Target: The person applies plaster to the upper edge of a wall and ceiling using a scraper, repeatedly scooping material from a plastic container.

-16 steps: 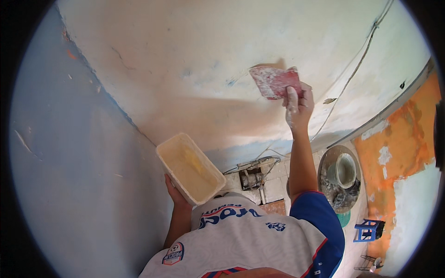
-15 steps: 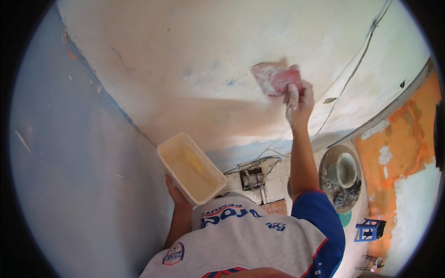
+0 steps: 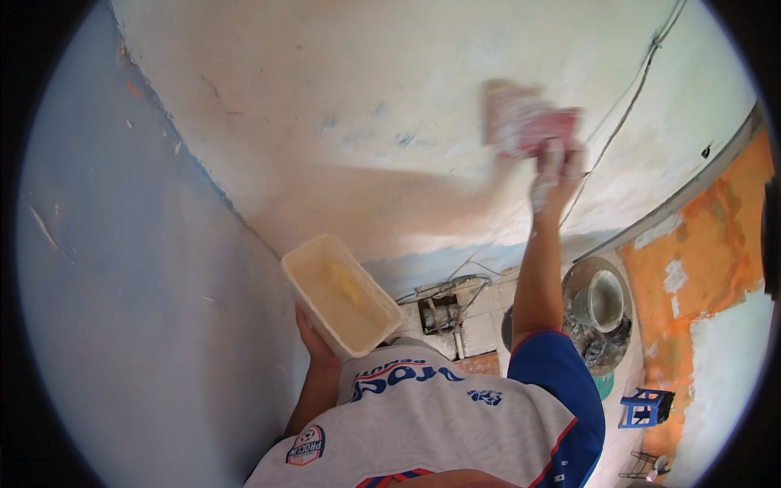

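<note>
My right hand [image 3: 558, 172], its fingers smeared with white, is wrapped round the red handle end of a flat putty scraper [image 3: 543, 130]. Pale paste coats the scraper's blade, which is blurred by motion against the whitish wall [image 3: 350, 89]; whether it touches cannot be told. Low on the left, my left hand [image 3: 316, 342] grips the side of a cream rectangular tub [image 3: 320, 315], tilted near my body. A pale, yellowish layer shows inside the tub. Most of the left fingers are hidden beneath it.
A blue-grey wall [image 3: 122, 268] meets the whitish wall at a rough corner on my left. Cables [image 3: 643, 77] run down at right. On the floor are a floor opening with a pipe [image 3: 440, 315], a round basin holding a bucket [image 3: 602, 301], and a blue stool [image 3: 643, 408].
My right hand has moved the putty scraper right and slightly up along the wall. The tub in my left hand has shifted slightly to the right.
</note>
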### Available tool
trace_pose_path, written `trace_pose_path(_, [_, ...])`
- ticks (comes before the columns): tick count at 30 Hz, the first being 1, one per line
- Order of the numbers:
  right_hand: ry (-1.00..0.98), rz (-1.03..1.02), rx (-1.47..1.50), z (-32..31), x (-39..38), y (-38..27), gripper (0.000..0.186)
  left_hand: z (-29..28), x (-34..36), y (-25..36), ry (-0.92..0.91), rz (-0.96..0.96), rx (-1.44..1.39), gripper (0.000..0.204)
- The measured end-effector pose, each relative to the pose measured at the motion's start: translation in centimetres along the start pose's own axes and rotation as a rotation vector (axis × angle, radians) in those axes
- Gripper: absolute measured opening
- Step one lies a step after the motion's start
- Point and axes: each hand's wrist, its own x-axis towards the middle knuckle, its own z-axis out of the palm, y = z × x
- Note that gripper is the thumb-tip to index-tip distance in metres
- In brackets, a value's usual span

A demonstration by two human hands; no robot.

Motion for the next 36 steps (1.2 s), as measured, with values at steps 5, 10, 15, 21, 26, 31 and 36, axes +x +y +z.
trace_pose_path(5, [-0.146, -0.356, -0.516, 1.3, -1.3, 3.2, 0.014, 0.4, -0.1, -0.4, -0.021, 0.050, -0.020, 0.075])
trace_pose_path(10, [0.031, -0.067, -0.138, 2.0, -1.8, 0.6, 0.012, 0.4, -0.7, -0.2, -0.025, 0.048, -0.067, 0.074])
trace_pose_path(15, [-0.179, -0.316, -0.511, 3.0, -1.9, 2.3, 0.017, 0.2, -1.0, 0.0, -0.017, 0.056, -0.054, 0.075])
trace_pose_path(21, [-0.373, -0.247, -0.427, 2.9, -4.7, 0.2, 0.013, 0.8, -1.4, -0.1, -0.021, 0.063, -0.056, 0.076])
trace_pose_path(26, [0.098, -0.047, -0.234, 2.3, -1.9, 1.0, 0.016, 0.1, -0.9, -0.1, 0.012, 0.066, -0.046, 0.076])
trace_pose_path(31, [-0.439, -0.223, -0.342, 2.4, -5.6, 1.6, 0.012, 0.1, -0.3, -0.2, -0.040, 0.040, -0.107, 0.076])
trace_pose_path(36, [0.151, -0.033, -0.282, 2.3, -2.1, 1.3, 0.016, 1.5, 0.2, -0.2, -0.045, 0.067, -0.043, 0.076])
